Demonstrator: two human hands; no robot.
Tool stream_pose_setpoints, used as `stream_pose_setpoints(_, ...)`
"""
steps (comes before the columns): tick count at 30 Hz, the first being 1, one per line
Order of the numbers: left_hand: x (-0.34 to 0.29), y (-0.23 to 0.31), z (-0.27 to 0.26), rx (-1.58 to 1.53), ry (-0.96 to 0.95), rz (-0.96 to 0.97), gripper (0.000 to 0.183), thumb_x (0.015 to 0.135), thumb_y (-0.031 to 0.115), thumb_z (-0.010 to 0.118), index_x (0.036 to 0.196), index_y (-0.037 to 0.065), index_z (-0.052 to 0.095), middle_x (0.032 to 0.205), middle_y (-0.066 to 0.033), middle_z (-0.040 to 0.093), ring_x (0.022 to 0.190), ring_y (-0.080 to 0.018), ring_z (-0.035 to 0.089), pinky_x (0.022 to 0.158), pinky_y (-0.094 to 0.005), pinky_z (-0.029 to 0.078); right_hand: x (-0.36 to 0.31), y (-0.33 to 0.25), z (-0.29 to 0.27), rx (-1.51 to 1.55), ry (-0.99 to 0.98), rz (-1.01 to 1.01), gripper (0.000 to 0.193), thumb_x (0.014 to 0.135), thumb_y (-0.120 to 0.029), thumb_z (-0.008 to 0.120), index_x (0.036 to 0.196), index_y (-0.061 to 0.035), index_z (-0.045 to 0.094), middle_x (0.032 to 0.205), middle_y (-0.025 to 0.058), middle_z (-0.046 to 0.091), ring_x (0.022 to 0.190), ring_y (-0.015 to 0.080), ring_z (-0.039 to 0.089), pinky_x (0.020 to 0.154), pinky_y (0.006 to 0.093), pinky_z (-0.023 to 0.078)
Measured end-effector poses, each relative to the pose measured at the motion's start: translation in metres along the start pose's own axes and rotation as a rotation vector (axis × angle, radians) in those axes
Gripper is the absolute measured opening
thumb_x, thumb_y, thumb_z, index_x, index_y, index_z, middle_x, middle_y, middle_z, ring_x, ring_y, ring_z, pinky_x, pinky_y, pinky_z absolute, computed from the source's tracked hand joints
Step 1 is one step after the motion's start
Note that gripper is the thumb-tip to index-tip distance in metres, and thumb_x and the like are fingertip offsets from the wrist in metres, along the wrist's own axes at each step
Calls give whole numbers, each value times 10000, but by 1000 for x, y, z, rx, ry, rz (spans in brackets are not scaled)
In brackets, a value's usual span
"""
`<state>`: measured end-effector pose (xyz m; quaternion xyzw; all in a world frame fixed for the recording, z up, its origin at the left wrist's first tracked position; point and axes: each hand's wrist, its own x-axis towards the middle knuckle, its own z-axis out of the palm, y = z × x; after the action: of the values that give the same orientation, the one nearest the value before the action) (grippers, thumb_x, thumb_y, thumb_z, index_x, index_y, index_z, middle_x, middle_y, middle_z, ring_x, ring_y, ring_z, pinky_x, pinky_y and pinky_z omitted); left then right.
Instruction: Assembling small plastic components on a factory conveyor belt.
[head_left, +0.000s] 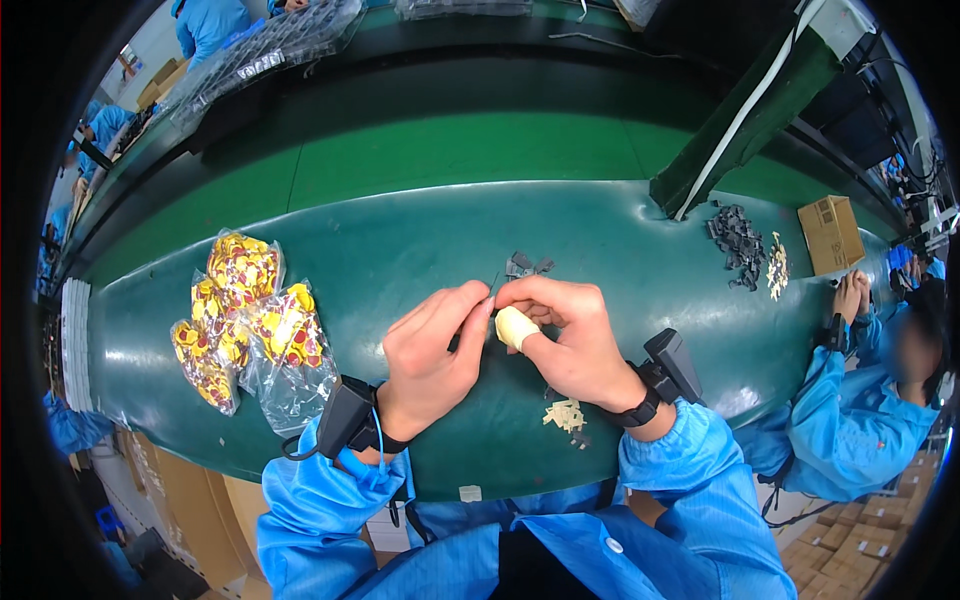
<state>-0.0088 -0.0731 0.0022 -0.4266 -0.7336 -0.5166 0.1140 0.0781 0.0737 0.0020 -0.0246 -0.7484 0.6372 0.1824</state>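
Tiny dark part sitting pinched between both hands, mid-frame, just above the green surface; too small to tell its shape. Left hand closing thumb and forefinger tips on it from 9 o'clock; right hand meeting it from 3 o'clock, fingers curled shut around it, one fingertip wearing a pale yellow finger cot. Both wrists carrying black strapped devices. Small cluster of dark grey pieces lying at 12 o'clock of the hands, near. Pale cream bits lying at 6 o'clock under the right wrist. Clear bags of yellow-and-red items sitting at 9 o'clock, well apart. Bigger pile of dark parts and a cardboard box at 2 o'clock, far; another person in blue working at 3 o'clock. Judging the step: pinching is fine work, so keeping the part at the fingertips, hands braced close to the surface and grip light looks best, since a slip would likely be dropping it among the loose pieces.
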Motion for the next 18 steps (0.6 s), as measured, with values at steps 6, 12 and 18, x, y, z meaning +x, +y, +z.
stream_pose_setpoints(6,0,-1,-1,-29,-35,53,154,807,-66,705,951,-15,682,778,-110,678,646,-182,664,585,-270,511,1,1,1,-46,-22,-29,190,843,35,605,1025,68,649,818,133,696,674,166,673,595,284,526)
stream_pose_setpoints(12,3,3,-5,-158,-90,-14,250,767,-109,658,1001,-22,674,797,-100,678,669,-162,660,596,-249,502,-1,1,1,37,-11,-30,230,868,28,654,1090,84,636,892,139,707,797,159,697,692,273,559)
stream_pose_setpoints(18,2,2,-10,-403,-145,-142,297,769,-140,627,1061,-84,647,885,-112,688,768,-140,660,648,-255,515,0,-5,0,108,-6,-22,219,901,-36,708,1076,77,640,910,98,703,835,129,685,721,264,563)
